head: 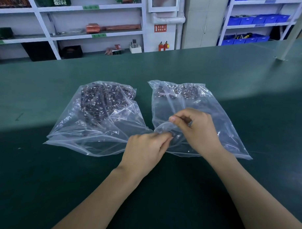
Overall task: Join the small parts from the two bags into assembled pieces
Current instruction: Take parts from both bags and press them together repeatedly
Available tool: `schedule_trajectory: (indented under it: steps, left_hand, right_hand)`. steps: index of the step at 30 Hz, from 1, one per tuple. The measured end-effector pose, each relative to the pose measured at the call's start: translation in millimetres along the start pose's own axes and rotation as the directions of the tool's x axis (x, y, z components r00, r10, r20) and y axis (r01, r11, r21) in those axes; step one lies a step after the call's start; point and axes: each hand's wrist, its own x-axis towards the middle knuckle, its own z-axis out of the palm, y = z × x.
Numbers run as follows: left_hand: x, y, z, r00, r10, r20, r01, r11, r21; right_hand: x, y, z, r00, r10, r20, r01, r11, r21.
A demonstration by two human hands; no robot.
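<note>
Two clear plastic bags lie side by side on the green table. The left bag holds a thick heap of small dark parts with white bits. Fewer such parts sit in the right bag, bunched at its far end. My left hand pinches the near mouth edge of the right bag from below. My right hand pinches the upper film of the same mouth, lifting it. What lies under my fingers inside the bag is hidden.
The green table stretches wide on all sides. A white post stands at the table's far right. Behind the table are white shelves with boards and coils, and blue bins at right.
</note>
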Motion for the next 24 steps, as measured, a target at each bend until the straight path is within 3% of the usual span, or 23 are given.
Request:
schedule_trajectory:
  steps: [6,9,13,15,20,24]
  left_hand:
    - [15.3,8.8,3.2,0.968,0.056,0.244,-0.131,0.944,0.303]
    - [10.0,19.0,1.7,0.957,0.038,0.289,-0.137,0.934,0.33]
    - [-8.3,11.3,-22.9,0.971,0.216,0.103,-0.231,0.96,0.161]
    - [-24.2,-1.1,-38.8,0.972,0.233,0.021,-0.234,0.968,0.09]
    - [-65.5,-50.1,-71.1,0.993,0.06,0.1,-0.078,0.979,0.19]
    - [-80.9,-72.3,-86.5,0.984,-0.145,0.105,0.122,0.971,0.204]
  right_hand:
    - [-6.4,0.7,4.9,0.998,0.037,0.045,-0.033,0.995,-0.096]
    - [-9.3,-0.6,3.6,0.997,0.05,0.065,-0.039,0.988,-0.15]
    - [-14.4,-2.3,0.2,0.992,0.061,0.107,-0.034,0.971,-0.236]
    - [-17.4,-3.8,-1.9,0.991,0.052,0.123,-0.013,0.955,-0.295]
    - [-16.8,-20.3,3.9,0.986,-0.157,0.062,0.169,0.899,-0.404]
    - [-20.6,-41.8,22.9,0.909,-0.416,0.005,0.404,0.879,-0.252]
